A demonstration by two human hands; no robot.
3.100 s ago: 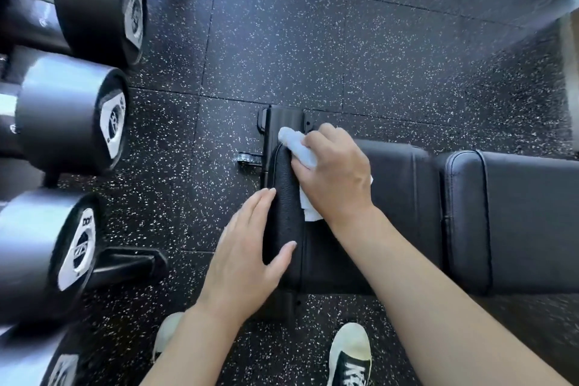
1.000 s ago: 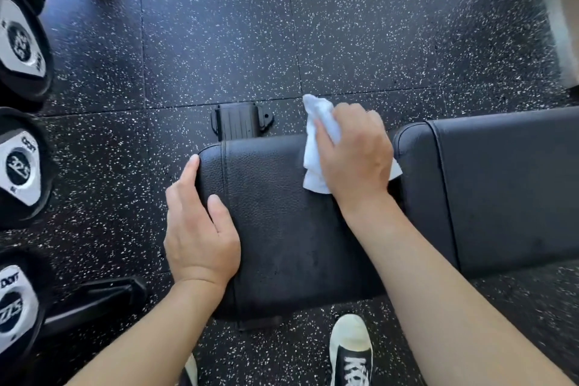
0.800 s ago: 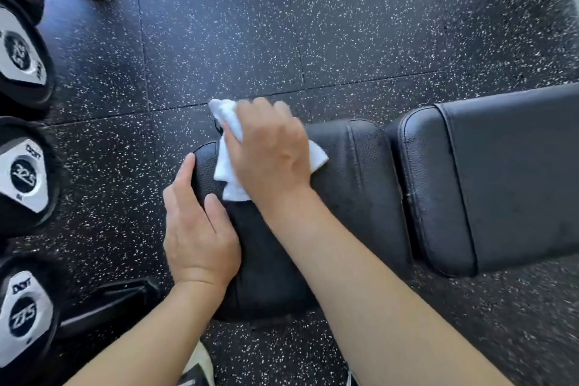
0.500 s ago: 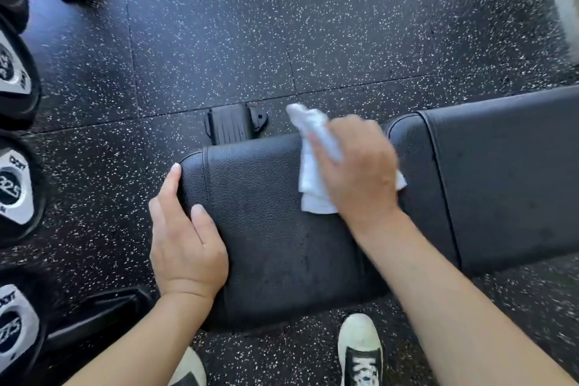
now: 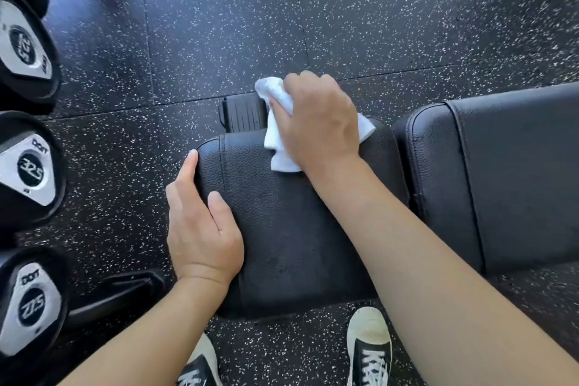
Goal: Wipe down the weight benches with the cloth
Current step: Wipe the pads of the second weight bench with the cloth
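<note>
Head view: right hand [image 5: 316, 122] grips cloth [image 5: 275, 135] (bench [image 5: 282, 229] far edge); left hand [image 5: 200, 229] flat.

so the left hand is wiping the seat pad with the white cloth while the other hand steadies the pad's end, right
Not quite: the right hand holds the white cloth on the seat pad. The left hand steadies the pad's end, as the head view shows.

Black padded weight bench [image 5: 288, 229], lying flat, crumpled white cloth [image 5: 275, 135] on its far edge
</note>
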